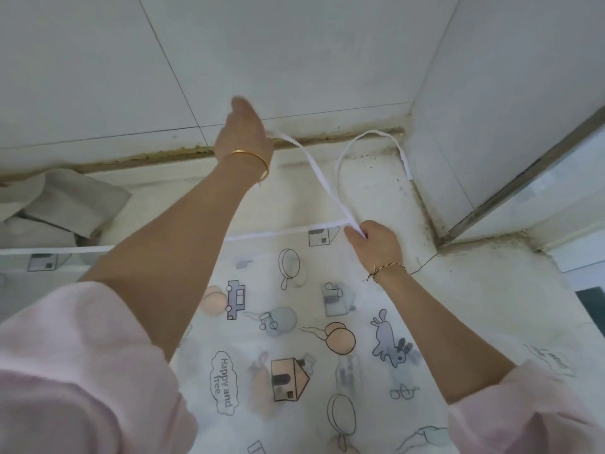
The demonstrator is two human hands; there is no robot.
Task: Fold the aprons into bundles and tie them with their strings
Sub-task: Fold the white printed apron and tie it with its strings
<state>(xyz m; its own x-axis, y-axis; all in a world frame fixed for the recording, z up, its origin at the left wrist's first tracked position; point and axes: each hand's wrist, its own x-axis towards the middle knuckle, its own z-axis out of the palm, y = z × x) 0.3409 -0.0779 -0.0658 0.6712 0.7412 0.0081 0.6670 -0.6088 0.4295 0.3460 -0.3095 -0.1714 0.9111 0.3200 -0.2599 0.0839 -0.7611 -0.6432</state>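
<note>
One legend is readable on the apron (pixel 294 322): "Happy and free" (pixel 224 386), printed inside a cloud outline among houses, pans, rabbits and cars. A second legend at the fabric's right edge is too distorted to read. The apron lies flat on the pale surface (pixel 474 306) directly below me, its top hem toward the tiled wall (pixel 294 60).

My left grip (pixel 244 132) is extended to the base of the wall and closed over the white string (pixel 314 165); its fingers are hidden behind the back of the hand. The string runs raised and straight from there to my right grip (pixel 376 247), which pinches it between thumb and fingers at the apron's top right corner. A string loop (pixel 370 136) lies on the surface beyond, curving toward the wall corner.

A gold bangle (pixel 252 158) sits on my left wrist, a thread bracelet (pixel 389 268) on my right. Grey cloth (pixel 65 204) lies bunched at far left, against the wall.
</note>
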